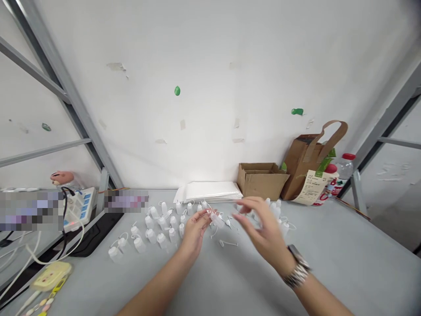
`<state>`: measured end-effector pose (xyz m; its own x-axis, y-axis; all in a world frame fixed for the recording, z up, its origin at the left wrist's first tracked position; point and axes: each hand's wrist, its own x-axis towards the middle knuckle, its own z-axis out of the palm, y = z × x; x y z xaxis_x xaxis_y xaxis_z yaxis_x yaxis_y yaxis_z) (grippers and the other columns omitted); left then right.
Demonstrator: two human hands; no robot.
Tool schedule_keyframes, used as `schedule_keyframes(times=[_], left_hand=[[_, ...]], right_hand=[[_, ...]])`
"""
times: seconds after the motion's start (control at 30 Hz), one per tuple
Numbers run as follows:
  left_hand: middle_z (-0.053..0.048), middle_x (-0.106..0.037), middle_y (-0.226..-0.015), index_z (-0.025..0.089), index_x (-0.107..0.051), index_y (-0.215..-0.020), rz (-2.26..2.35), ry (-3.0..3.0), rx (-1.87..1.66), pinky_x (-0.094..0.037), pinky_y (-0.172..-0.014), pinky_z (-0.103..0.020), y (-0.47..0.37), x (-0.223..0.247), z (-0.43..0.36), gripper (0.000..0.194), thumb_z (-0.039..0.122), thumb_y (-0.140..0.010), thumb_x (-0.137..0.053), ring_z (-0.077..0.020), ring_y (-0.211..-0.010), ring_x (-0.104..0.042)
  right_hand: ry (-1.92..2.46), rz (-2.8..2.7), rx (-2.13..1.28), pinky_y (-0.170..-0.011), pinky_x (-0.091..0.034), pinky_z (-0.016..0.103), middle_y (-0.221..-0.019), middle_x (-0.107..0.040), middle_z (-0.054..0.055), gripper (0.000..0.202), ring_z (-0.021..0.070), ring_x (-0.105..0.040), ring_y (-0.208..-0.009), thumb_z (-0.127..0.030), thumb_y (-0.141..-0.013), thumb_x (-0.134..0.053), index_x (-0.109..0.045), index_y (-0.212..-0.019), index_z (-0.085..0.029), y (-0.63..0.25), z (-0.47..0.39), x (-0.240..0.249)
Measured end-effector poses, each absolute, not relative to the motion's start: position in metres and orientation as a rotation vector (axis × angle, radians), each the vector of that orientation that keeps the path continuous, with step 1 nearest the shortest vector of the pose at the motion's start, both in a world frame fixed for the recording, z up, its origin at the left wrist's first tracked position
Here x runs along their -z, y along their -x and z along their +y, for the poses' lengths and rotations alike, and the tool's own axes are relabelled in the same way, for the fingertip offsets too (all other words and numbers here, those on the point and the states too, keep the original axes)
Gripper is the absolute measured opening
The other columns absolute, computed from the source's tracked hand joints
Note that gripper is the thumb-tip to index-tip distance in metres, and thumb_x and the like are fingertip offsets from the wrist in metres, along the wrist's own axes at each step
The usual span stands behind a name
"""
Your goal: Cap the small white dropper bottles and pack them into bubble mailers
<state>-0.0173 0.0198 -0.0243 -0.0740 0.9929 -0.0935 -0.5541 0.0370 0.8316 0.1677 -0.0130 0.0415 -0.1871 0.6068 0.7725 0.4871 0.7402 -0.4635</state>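
Observation:
My left hand [196,228] is closed around the end of a small translucent squeeze bottle [217,220], which it holds tilted above the table. To its right my right hand [259,224] is raised with thumb and fingers apart, slightly blurred, with nothing visible in it. Between the hands, loose white caps with thin straps [228,244] lie on the grey table [210,281]. Many similar small bottles [151,236] stand in loose rows left of my left hand. More of these bottles [284,227] stand behind and beside my right hand, which partly hides them.
At the back lie stacked white sheets [210,191] beside an open cardboard box [263,182]. A brown paper bag [299,164] and a red-capped plastic bottle [345,169] stand at right. On the left are a power strip [80,210], cables and a black slab [97,232].

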Motion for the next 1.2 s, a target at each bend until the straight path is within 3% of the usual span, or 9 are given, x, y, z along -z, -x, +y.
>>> schedule_keyframes(times=[0.17,0.43,0.63,0.73,0.9,0.97,1.03,1.2], left_hand=[[-0.010,-0.071,-0.092,0.013,-0.066,-0.084,0.875,-0.680,-1.438,-0.040,-0.097,-0.037,0.015,0.021,0.017,0.028,0.027,-0.060,-0.075,-0.0231,-0.096,-0.063],[-0.011,-0.071,-0.092,0.012,-0.068,-0.083,0.863,-0.735,-1.358,-0.040,-0.095,-0.038,0.011,0.011,0.012,0.030,0.034,-0.062,-0.073,-0.0244,-0.096,-0.063],[-0.011,-0.070,-0.095,0.013,-0.071,-0.083,0.947,-0.726,-1.332,-0.038,-0.097,-0.037,0.013,0.021,0.016,0.033,0.033,-0.057,-0.076,-0.0235,-0.099,-0.060],[-0.011,-0.071,-0.092,0.013,-0.072,-0.081,0.950,-0.772,-1.330,-0.036,-0.098,-0.036,0.015,0.026,0.019,0.034,0.034,-0.055,-0.077,-0.0245,-0.102,-0.058],[-0.011,-0.070,-0.097,0.015,-0.072,-0.084,1.001,-0.913,-1.312,-0.036,-0.096,-0.037,0.015,0.021,0.018,0.032,0.036,-0.059,-0.074,-0.0258,-0.103,-0.056],[-0.010,-0.070,-0.097,0.016,-0.072,-0.084,1.031,-0.951,-1.319,-0.038,-0.094,-0.037,0.014,0.017,0.017,0.031,0.037,-0.061,-0.072,-0.0258,-0.101,-0.058],[-0.010,-0.071,-0.095,0.016,-0.072,-0.082,1.062,-0.969,-1.331,-0.039,-0.093,-0.036,0.013,0.013,0.015,0.030,0.038,-0.061,-0.072,-0.0255,-0.099,-0.059],[-0.007,-0.071,-0.096,0.019,-0.073,-0.080,1.137,-0.970,-1.370,-0.041,-0.091,-0.035,0.013,0.008,0.015,0.028,0.036,-0.058,-0.074,-0.0253,-0.100,-0.059]], right_hand=[[0.936,-2.108,-0.057,-0.065,-0.051,0.040,-0.080,-0.063,0.007,0.034,0.0231,-0.060,-0.072,-0.041,-0.085,-0.053,-0.051,-0.112,-0.021,-0.141,0.021,0.003],[0.906,-2.008,0.101,-0.067,-0.050,0.036,-0.084,-0.061,0.008,0.017,0.0212,-0.058,-0.078,-0.022,-0.089,-0.044,-0.051,-0.105,-0.018,-0.131,0.008,0.028],[0.857,-1.966,0.232,-0.064,-0.048,0.034,-0.077,-0.060,0.008,0.013,0.0203,-0.055,-0.072,-0.018,-0.089,-0.045,-0.053,-0.098,-0.015,-0.127,0.007,0.034],[0.934,-1.877,-0.045,-0.066,-0.047,0.034,-0.076,-0.061,0.008,0.018,0.0199,-0.055,-0.071,-0.028,-0.089,-0.046,-0.057,-0.092,-0.016,-0.126,0.005,0.036],[1.060,-1.374,-1.389,-0.058,-0.044,0.029,-0.063,-0.059,0.004,0.039,0.0142,-0.053,-0.056,-0.053,-0.074,-0.059,-0.060,-0.072,-0.014,-0.129,0.009,0.023],[0.940,-1.223,-1.711,-0.057,-0.042,0.027,-0.061,-0.059,0.003,0.045,0.0118,-0.051,-0.052,-0.058,-0.069,-0.060,-0.060,-0.070,-0.013,-0.131,0.011,0.017],[0.942,-1.200,-1.704,-0.057,-0.040,0.027,-0.062,-0.059,0.003,0.048,0.0115,-0.051,-0.052,-0.060,-0.065,-0.062,-0.060,-0.073,-0.013,-0.132,0.013,0.015],[1.164,-1.323,-1.227,-0.055,-0.037,0.026,-0.056,-0.054,-0.003,0.048,0.0138,-0.050,-0.056,-0.055,-0.057,-0.071,-0.058,-0.081,-0.015,-0.130,0.014,0.020]])
